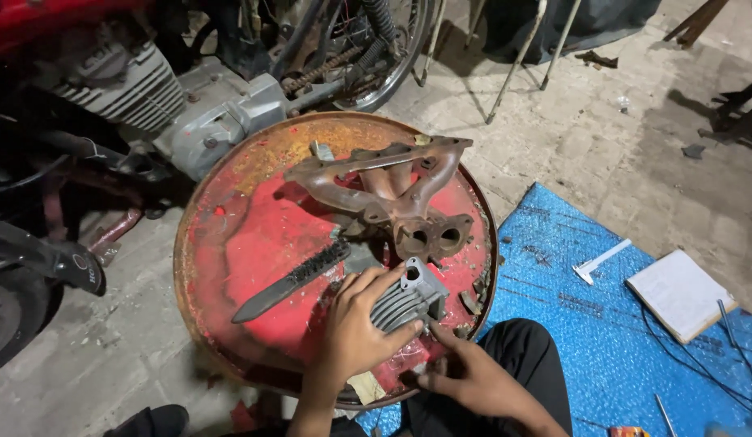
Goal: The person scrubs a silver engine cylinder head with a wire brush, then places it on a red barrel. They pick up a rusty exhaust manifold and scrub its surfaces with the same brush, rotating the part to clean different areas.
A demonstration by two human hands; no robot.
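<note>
A: Nearest to us is the right hand (473, 376), low at the edge of the red drum lid (230, 243), fingers loosely spread, its fingertips touching the base of the finned cylinder (408, 298). It grips nothing that I can see.

B: And the left hand (355, 332)?

A: It lies over the fins, fingers curled and closed around the cylinder, pinning it to the lid. The cylinder lies on its side, its round port facing away from the wrists.

B: How should one hold it well?

A: I judge a firm palm on the fins is right, with the right hand steadying the base so the part does not roll on the rusty lid.

B: What is about the hands?

A: Just beyond the left hand's fingertips lies a wire brush (291, 279). Further beyond the cylinder sits a rusty exhaust manifold (392, 190). To the right of the right hand is a blue mat (570, 324) with a notebook (679, 293) well apart.
</note>
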